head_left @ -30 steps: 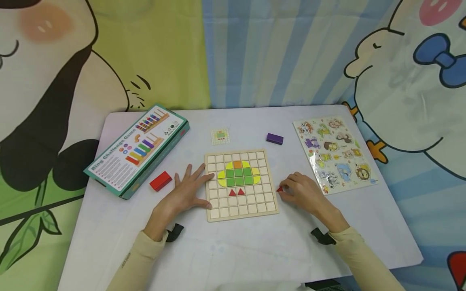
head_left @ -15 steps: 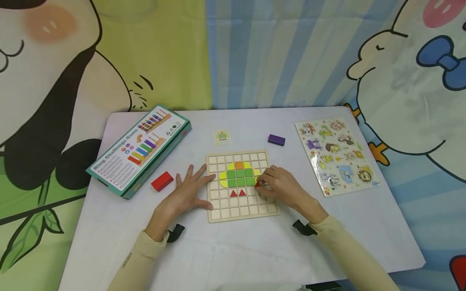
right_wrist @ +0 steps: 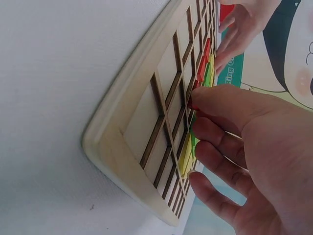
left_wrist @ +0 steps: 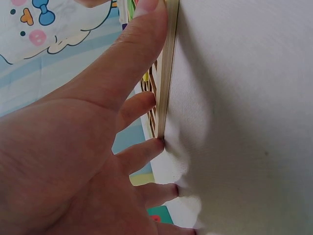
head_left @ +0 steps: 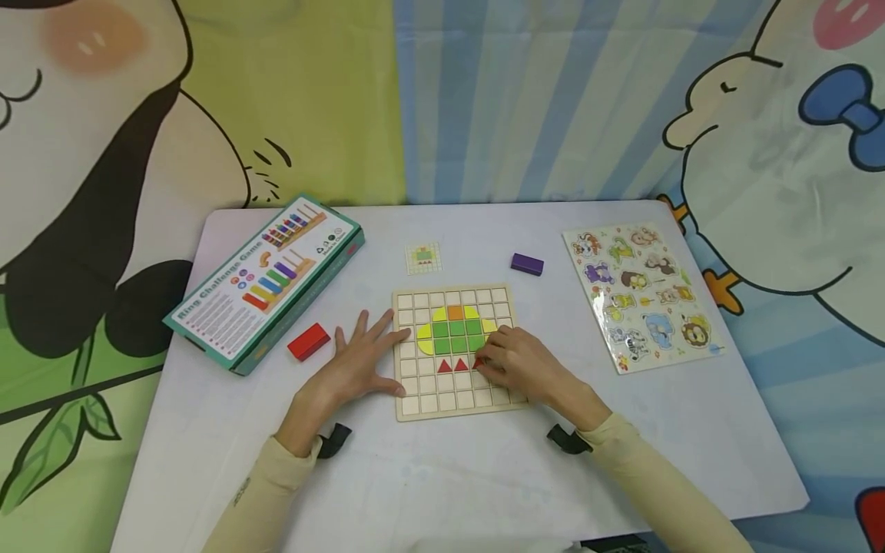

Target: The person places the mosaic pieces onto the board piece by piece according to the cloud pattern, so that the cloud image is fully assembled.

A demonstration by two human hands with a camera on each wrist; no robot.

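A wooden grid board [head_left: 456,401] lies flat on the table, bearing green squares [head_left: 457,328], yellow rounded pieces [head_left: 424,332], an orange square [head_left: 455,312] and two red triangles [head_left: 461,365] in a row. Between thumb and finger my right hand [head_left: 523,363] pinches a third red triangle [head_left: 477,363], at the cell to the right of those two; the fingers partly hide it. In the right wrist view that red triangle [right_wrist: 193,103] is mostly covered by the thumb. My left hand [head_left: 353,362] is spread, its thumb and fingertips resting along the board's left edge.
Left of the board lie a red block [head_left: 308,342] and a green-edged game box [head_left: 266,280]. Beyond it are a small pattern card [head_left: 423,259] and a purple block [head_left: 528,264]. An animal sticker sheet [head_left: 643,296] lies at the right.
My right hand has carried the red triangle leftward from beside the board onto it, up to the row of red triangles. The left hand has stayed at the board's edge.
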